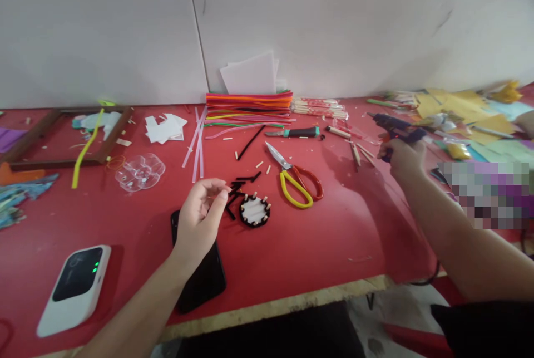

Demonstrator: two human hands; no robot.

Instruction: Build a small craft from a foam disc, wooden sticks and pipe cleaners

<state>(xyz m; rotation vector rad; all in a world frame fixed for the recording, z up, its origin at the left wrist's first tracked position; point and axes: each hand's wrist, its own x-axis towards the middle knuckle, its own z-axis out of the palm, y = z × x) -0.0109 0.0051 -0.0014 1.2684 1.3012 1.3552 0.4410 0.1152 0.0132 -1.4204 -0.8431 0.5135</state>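
Note:
My right hand [398, 152] grips a dark blue glue gun [396, 127] above the right side of the red table, its nozzle pointing left. My left hand [204, 207] is closed in a pinch over a black phone [204, 280]. Whatever sits between its fingertips is too small to make out against the short black pipe cleaner pieces [231, 212] just beyond them. Beside these lies a small round white disc [255, 211] with a fuzzy black edge and several short wooden pegs standing around it. Scissors [300, 182] with one yellow and one red handle lie open to its right.
A utility knife [298, 132] lies behind the scissors, before bundled coloured pipe cleaners [248, 107]. Clear glue sticks [199, 149], a clear plastic palette [141, 172] and a wooden frame [54, 164] are left. A white device [75, 291] rests front left. Coloured paper [446, 107] covers the back right.

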